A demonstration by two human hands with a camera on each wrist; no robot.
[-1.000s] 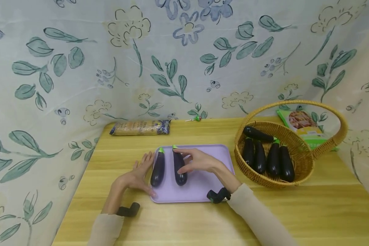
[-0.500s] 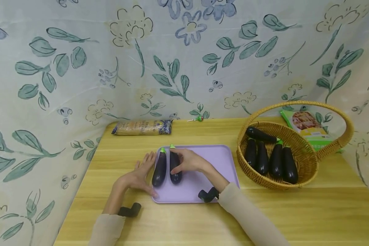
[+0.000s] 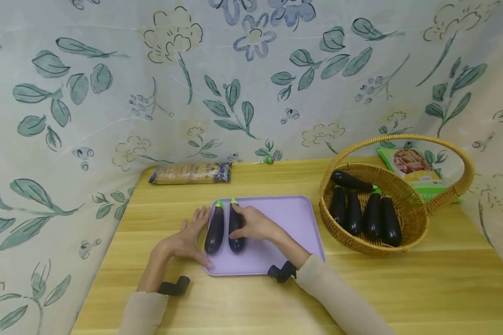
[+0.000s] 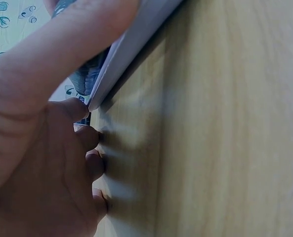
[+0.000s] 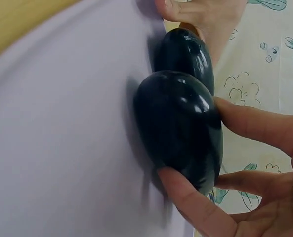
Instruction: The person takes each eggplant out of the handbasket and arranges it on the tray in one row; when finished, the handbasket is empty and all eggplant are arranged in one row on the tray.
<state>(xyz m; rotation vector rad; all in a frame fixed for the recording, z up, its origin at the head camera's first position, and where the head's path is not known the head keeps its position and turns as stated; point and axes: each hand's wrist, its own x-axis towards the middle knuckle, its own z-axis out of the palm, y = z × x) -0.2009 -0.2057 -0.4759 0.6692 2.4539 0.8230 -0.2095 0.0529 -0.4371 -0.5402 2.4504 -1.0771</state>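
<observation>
Two dark purple eggplants with green tips lie side by side at the left end of a lilac tray. My right hand holds the right-hand eggplant from above, thumb on one side and fingers on the other, as the right wrist view also shows. The other eggplant lies close to its left, a narrow strip of tray between them in the head view. At the tray's left edge, my left hand is spread, its thumb at the rim and its fingertips on the table in the left wrist view.
Right of the tray stands a wicker basket with a tall arched handle and several eggplants inside. Behind it leans a green food bag. A long clear packet and a small green-topped item lie along the table's back edge.
My right hand has moved left with its eggplant, bringing it nearer the other one and more parallel to it. The left hand has kept its place at the tray's edge.
</observation>
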